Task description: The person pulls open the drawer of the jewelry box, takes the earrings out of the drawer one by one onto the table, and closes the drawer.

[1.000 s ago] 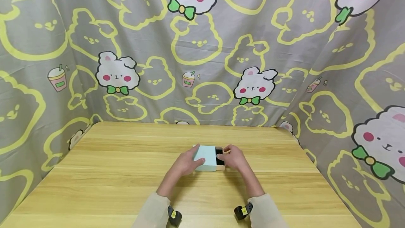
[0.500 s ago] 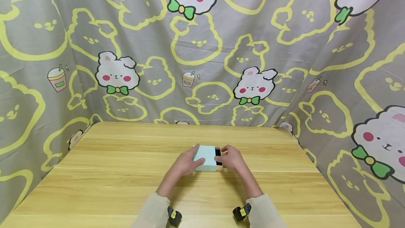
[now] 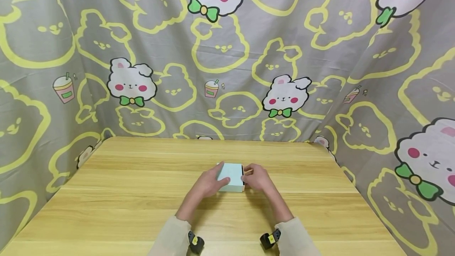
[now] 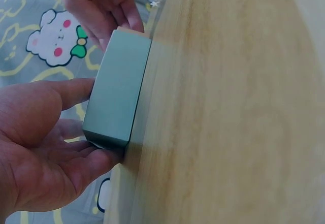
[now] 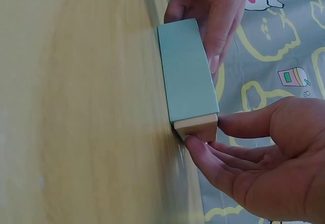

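A light blue sliding gift box (image 3: pixel 232 174) lies on the wooden table, its sleeve nearly covering the inner tray. My left hand (image 3: pixel 209 181) grips the sleeve's left end, thumb on top and fingers at the far side. Only a narrow peach-coloured end of the tray (image 5: pixel 200 126) sticks out on the right, with a thin strip of black inside seen from above. My right hand (image 3: pixel 257 177) holds that end between thumb and fingers. From the left wrist view, the sleeve's long side (image 4: pixel 118 84) shows closed and plain. The tray's contents are hidden.
The wooden table (image 3: pixel 142 208) stretches around the box on all sides. A grey curtain (image 3: pixel 170 50) with rabbit and yellow outline prints hangs behind it and along both sides. Small black cameras (image 3: pixel 196 243) are strapped at both wrists.
The inner tray has slid left into the sleeve, from a wide gap showing black to a thin strip. My right hand has moved left with it; my left hand has stayed put.
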Demonstrator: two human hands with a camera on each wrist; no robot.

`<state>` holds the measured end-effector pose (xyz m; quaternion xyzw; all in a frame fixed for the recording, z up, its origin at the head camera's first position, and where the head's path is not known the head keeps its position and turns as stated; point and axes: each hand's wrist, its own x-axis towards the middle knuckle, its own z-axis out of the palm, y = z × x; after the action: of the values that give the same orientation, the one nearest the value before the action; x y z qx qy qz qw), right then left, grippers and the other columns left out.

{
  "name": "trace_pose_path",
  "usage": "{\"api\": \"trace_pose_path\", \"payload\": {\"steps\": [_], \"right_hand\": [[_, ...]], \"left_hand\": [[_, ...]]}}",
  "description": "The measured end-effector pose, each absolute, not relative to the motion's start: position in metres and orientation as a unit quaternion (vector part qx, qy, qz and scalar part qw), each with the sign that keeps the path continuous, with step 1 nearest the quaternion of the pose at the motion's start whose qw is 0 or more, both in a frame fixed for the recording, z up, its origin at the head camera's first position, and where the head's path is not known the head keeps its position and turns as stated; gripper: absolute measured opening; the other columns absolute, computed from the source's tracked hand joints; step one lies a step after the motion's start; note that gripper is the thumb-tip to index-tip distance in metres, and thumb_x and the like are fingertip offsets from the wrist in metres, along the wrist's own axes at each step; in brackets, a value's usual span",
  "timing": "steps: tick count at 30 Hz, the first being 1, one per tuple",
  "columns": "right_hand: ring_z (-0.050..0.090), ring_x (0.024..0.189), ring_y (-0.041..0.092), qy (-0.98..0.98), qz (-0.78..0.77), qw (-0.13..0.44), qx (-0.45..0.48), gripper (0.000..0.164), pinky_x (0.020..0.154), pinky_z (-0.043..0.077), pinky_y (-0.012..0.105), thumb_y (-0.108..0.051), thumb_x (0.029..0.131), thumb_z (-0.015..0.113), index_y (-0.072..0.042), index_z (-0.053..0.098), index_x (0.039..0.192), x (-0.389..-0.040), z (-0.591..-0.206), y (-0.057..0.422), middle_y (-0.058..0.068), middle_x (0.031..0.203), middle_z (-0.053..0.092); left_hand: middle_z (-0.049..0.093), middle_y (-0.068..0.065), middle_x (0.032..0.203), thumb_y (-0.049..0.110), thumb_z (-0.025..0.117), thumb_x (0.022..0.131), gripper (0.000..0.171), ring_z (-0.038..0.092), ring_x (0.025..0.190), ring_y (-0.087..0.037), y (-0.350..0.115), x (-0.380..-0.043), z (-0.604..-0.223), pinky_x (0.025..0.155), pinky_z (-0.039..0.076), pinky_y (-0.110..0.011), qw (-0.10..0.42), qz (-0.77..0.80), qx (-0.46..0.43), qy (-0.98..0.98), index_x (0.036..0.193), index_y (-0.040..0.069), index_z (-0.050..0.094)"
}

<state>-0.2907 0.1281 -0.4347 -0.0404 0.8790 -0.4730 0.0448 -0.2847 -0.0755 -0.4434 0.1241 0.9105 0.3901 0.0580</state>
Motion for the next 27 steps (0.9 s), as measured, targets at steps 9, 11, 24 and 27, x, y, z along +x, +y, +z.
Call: {"api": "trace_pose_path", "payload": {"steps": [9,11,24,27], "right_hand": [[0.075,0.087,0.03,0.869,-0.49,0.052,-0.039,0.031,0.073,0.064,0.037,0.001,0.093,0.061,0.011,0.061,0.122,-0.2893,-0.4349,0.1234,0.024,0.108,0.072],[0.075,0.086,0.031,0.869,-0.49,0.05,-0.044,0.031,0.073,0.064,0.038,0.002,0.093,0.061,0.012,0.061,0.122,-0.2891,-0.435,0.123,0.025,0.108,0.072],[0.075,0.085,0.032,0.856,-0.514,0.047,-0.044,0.03,0.073,0.064,0.041,0.005,0.092,0.059,0.014,0.061,0.121,-0.2876,-0.4344,0.1227,0.026,0.105,0.073],[0.075,0.085,0.033,0.854,-0.515,0.047,-0.046,0.03,0.073,0.064,0.041,0.005,0.092,0.059,0.015,0.061,0.121,-0.2874,-0.434,0.1228,0.027,0.105,0.073]], "left_hand": [[0.044,-0.023,0.156,0.033,0.063,0.101,0.07,0.044,0.142,-0.043,-0.0753,-0.2858,-0.4439,0.113,0.041,-0.058,0.052,0.386,0.129,0.912,0.158,0.004,0.034],[0.044,-0.023,0.156,0.033,0.063,0.101,0.07,0.044,0.142,-0.043,-0.0755,-0.2859,-0.4443,0.113,0.041,-0.058,0.053,0.387,0.128,0.912,0.158,0.004,0.034],[0.044,-0.022,0.156,0.034,0.064,0.1,0.07,0.045,0.142,-0.043,-0.0761,-0.2846,-0.4435,0.113,0.041,-0.058,0.052,0.391,0.129,0.91,0.157,0.004,0.035],[0.044,-0.021,0.156,0.035,0.065,0.1,0.07,0.048,0.139,-0.041,-0.0764,-0.2846,-0.4443,0.11,0.044,-0.057,0.05,0.393,0.125,0.91,0.157,0.006,0.036]]}}
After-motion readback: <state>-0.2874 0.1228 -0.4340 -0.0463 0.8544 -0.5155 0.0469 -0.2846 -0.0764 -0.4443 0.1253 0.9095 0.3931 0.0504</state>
